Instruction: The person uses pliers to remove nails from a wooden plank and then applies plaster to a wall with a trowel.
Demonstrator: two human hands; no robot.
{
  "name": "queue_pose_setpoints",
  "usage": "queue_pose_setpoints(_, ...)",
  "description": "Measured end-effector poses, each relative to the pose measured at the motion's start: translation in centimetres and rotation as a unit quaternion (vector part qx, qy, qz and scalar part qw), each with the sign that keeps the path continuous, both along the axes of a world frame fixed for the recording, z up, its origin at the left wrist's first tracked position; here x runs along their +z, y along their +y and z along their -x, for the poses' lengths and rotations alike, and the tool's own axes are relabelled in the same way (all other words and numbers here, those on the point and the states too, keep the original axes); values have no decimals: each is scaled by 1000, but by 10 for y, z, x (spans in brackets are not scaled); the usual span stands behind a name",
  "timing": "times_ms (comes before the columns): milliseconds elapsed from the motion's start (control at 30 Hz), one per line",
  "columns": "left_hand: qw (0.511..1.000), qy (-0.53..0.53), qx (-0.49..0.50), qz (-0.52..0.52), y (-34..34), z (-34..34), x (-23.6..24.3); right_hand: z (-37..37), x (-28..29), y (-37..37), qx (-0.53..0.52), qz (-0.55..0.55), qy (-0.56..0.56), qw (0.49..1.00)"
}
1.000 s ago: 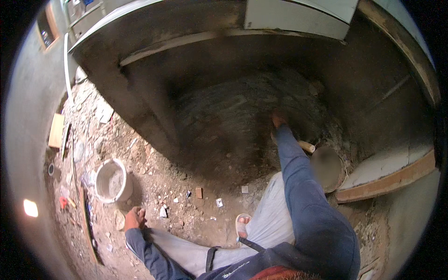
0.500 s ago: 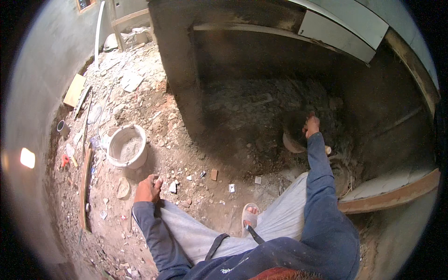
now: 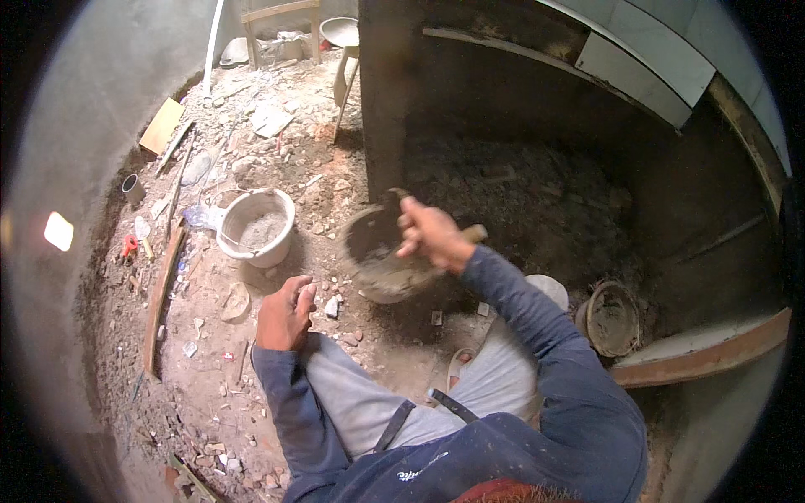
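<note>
My right hand [image 3: 432,235] is closed at the top of a dark, mortar-smeared bucket [image 3: 387,289], holding it in front of my knees. The exact grip, on handle or rim, is blurred. Grey residue coats the bucket's inside, and a light wooden tool handle [image 3: 475,234] pokes out beside my wrist; the tool's other end is hidden. Above my left knee, my left hand [image 3: 285,317] has loosely bent fingers with a gap at the thumb and nothing in it. Beyond that hand stands a white bucket [image 3: 289,220] with grey mortar or powder inside.
Rubble and scraps cover the ground. A long wooden strip [image 3: 163,302] lies at left, near a grey pipe stub [image 3: 132,189]. A round mortar-crusted container [image 3: 610,318] sits at right beside a wood-edged board [image 3: 704,352]. A dark wall [image 3: 384,109] juts out ahead.
My right hand has swung left, carrying the dark bucket out of the shadowed recess toward the white bucket. My left hand stays by my knee. The view has shifted slightly.
</note>
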State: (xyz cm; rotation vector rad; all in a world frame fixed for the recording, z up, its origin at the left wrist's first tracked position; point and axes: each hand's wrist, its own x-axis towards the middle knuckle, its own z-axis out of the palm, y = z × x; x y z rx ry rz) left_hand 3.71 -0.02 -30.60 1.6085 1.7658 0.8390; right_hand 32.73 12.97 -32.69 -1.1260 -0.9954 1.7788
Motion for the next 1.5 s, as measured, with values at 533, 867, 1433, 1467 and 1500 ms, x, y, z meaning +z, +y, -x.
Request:
queue_pose_setpoints(533, 998, -65, 11, 6, -16, 50, -10, 170, -76, 4, 396, -579, -449, 553)
queue_pose_setpoints(867, 1000, -17, -25, -6, -11, 53, -23, 195, -101, 44, 160, -713, -586, 349)
queue_pose_setpoints(1433, 995, -81, 5, 63, -10, 48, -13, 8, 31, 49, 61, -629, -552, 545)
queue_pose_setpoints(1467, 992, -90, 10, 94, -11, 52, -19, -33, 41, 35, 28, -578, -597, 556)
queue_pose_setpoints(1500, 990, -99, 20, 99, -8, 50, -21, -78, 37, 35, -22, -546, -624, 558)
